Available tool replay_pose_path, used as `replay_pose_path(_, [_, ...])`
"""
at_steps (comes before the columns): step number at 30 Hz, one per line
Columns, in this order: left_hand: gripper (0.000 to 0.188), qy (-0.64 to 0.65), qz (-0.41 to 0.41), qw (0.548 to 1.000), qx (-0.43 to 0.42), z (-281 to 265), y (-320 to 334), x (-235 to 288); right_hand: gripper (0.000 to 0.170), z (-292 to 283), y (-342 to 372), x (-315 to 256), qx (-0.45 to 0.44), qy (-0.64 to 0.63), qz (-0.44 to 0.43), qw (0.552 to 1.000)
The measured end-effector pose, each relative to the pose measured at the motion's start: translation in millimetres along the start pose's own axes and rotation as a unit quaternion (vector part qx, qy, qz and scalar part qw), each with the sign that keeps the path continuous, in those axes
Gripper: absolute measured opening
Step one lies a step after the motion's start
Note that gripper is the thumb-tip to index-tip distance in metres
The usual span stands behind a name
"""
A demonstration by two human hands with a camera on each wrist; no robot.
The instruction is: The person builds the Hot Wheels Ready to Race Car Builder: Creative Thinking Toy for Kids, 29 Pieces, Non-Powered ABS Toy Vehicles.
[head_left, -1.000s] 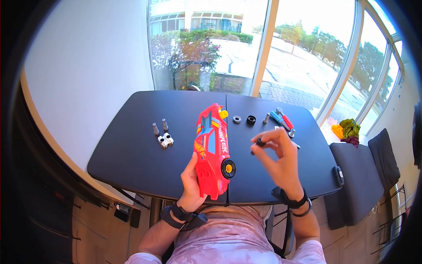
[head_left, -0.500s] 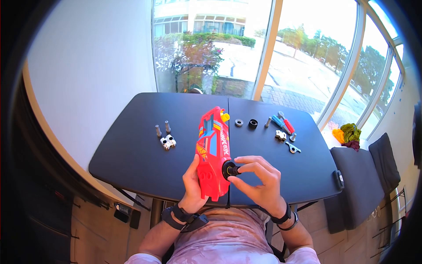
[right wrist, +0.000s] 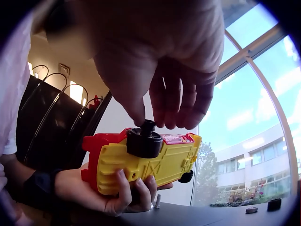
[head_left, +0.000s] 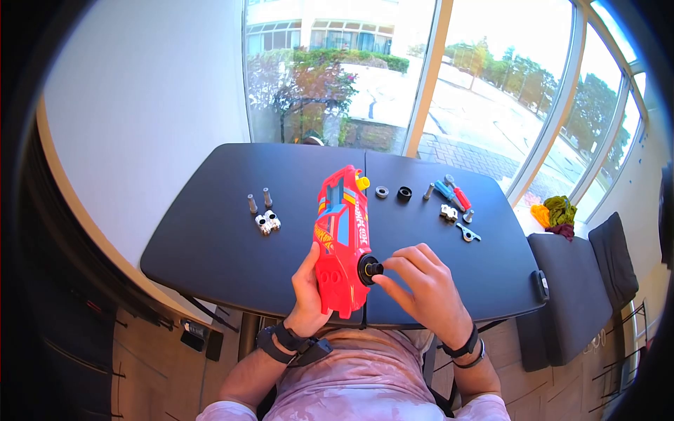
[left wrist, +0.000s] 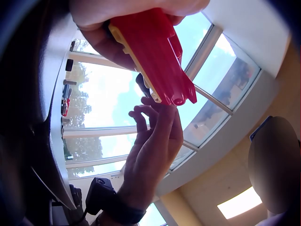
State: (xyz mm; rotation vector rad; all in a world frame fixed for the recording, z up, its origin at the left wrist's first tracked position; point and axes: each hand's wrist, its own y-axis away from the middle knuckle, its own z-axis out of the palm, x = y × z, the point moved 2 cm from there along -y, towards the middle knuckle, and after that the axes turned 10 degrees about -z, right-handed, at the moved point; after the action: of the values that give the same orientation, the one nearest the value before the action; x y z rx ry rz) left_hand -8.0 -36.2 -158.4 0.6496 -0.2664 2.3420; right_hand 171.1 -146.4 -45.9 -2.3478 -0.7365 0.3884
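My left hand [head_left: 307, 296] holds a red toy car [head_left: 340, 277] up over the near side of the table, fingers wrapped under its yellow underside [right wrist: 127, 169]. A black wheel [right wrist: 142, 144] sits on the car's near right corner. Out of the wheel's hub sticks a small black knob-like piece [right wrist: 148, 126]. My right hand [head_left: 425, 286] pinches that piece between thumb and fingertips. In the left wrist view, the red body [left wrist: 155, 56] hides most of the wheel. At the car's far end shows a yellow hub [head_left: 362, 184] with no wheel on it.
On the dark folding table [head_left: 210, 266] a grey ring [head_left: 381, 191] and a black wheel [head_left: 404, 193] lie beyond the car. Toy screwdrivers [head_left: 453, 195], a white part [head_left: 448, 213] and a grey wrench [head_left: 468, 233] lie right. Grey bolts [head_left: 253, 204] stand left by a silver part [head_left: 267, 222].
My right hand has brought the small black piece from the right to the wheel's hub, and its fingers have shifted at the piece. The car has stayed nearly in place.
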Motion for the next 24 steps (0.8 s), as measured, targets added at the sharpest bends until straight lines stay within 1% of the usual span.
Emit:
replay_pose_path(3, [0.068, -0.007, 0.0, 1.0, 0.005, 1, 1, 2, 0.027, 1, -4, 0, -0.027, -0.012, 0.02, 0.999])
replay_pose_path(6, [0.068, -0.008, 0.007, 1.0, 0.012, 4, 2, 2, 0.027, 2, -10, -5, 0.009, -0.033, -0.003, 0.999])
replay_pose_path(9, [0.067, -0.008, 0.002, 1.0, 0.021, 6, 3, 1, 0.023, 9, -9, -3, -0.024, -0.005, -0.011, 1.0])
replay_pose_path(12, [0.066, -0.011, 0.01, 0.999, 0.03, 5, 2, 1, 0.019, 11, -6, 3, -0.095, 0.064, 0.011, 0.993])
replay_pose_path(15, [0.065, -0.014, 0.01, 0.999, 0.027, 3, 1, 0, 0.025, 2, -14, -7, -0.054, 0.035, 0.037, 0.997])
replay_pose_path(18, [0.064, -0.014, 0.01, 1.0, 0.025, 5, 2, -1, 0.03, 9, -11, -4, -0.046, 0.027, 0.012, 0.999])
replay_pose_path(21, [0.064, -0.016, 0.002, 1.0, 0.017, 3, 2, 0, 0.034, 17, -4, 4, -0.098, 0.065, 0.028, 0.993])
replay_pose_path(24, [0.063, -0.02, 0.009, 1.0, 0.02, -2, 0, 0, 0.033, 10, -9, 0, -0.086, 0.069, 0.037, 0.993])
